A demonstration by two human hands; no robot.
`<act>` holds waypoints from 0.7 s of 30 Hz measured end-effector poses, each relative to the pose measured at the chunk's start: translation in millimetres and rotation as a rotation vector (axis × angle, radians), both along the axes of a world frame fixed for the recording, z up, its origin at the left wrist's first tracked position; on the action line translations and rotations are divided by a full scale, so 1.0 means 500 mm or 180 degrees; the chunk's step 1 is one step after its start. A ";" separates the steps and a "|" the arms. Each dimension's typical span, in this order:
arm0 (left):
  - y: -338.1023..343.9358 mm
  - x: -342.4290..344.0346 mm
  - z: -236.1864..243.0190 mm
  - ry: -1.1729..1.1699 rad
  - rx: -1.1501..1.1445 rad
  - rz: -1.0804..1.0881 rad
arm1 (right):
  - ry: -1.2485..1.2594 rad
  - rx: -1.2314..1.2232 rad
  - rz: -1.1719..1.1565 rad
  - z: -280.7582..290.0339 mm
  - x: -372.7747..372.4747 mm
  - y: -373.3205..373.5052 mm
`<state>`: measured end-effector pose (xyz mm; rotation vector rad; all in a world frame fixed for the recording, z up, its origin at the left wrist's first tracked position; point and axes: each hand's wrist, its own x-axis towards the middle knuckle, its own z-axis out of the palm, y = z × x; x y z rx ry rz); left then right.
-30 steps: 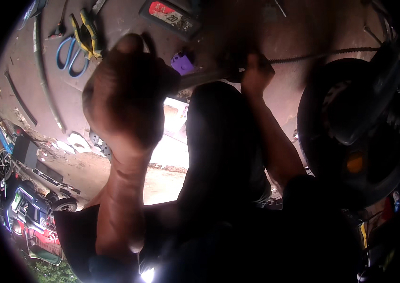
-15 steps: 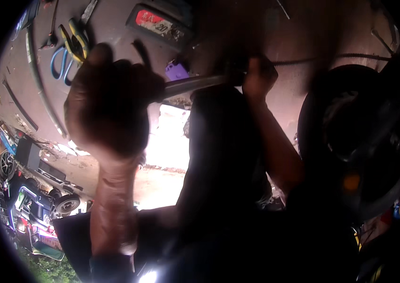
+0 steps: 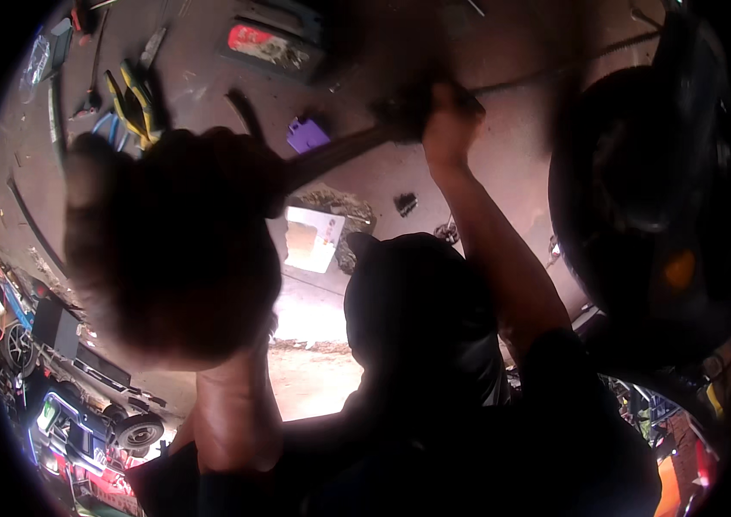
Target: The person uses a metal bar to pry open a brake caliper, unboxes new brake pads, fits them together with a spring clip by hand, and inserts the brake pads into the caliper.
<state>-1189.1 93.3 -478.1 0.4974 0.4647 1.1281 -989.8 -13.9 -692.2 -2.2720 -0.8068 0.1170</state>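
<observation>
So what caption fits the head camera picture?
Left hand gripping a bar, right hand at its far end, yellow pliers beyond.

The small block is purple. To the left of this block, the pliers are yellow and black; above it, the box is dark with red-and-whitish face; below it, the bar looks dull grey.

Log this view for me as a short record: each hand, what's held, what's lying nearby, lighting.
Left hand: closed around dark bar's near end
Right hand: at its far end; grip too dark to tell
Held: dark bar
On floor: yellow-handled pliers, purple piece, white sheet
Right side: large dark wheel
Lighting: hands shadowed, bright ground behind
</observation>
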 end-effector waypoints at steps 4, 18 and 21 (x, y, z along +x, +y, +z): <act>-0.027 -0.015 -0.001 -0.0094 -0.0055 0.0012 | 0.0635 -0.0219 -0.0080 0.050 -0.050 0.019; -0.074 -0.059 -0.012 -0.0218 -0.0204 -0.0002 | 0.0523 0.0001 -0.0010 0.044 -0.065 0.023; -0.079 -0.059 -0.004 -0.0292 -0.0207 0.0041 | 0.0523 0.0072 0.0019 0.038 -0.061 0.025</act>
